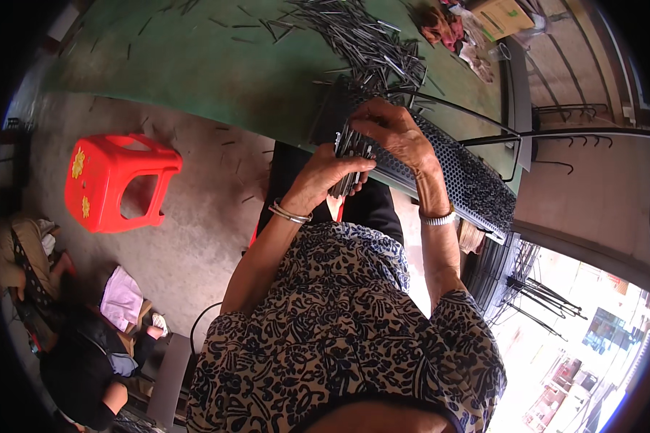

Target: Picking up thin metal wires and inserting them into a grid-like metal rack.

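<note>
Left hand (325, 175) clasps bundled, slim, dark glossy rods (350, 147) that could spill if it loosens; right hand (403, 137) grip unclear.

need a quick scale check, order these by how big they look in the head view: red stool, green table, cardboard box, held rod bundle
1. Green table
2. Red stool
3. Cardboard box and rod bundle: too alike to rank

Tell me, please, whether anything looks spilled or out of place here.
Yes, slightly: a few thin dark pieces lie on the floor beyond the edge of the green table, apart from the heap of dark rods on top. They may have been dropped.
</note>
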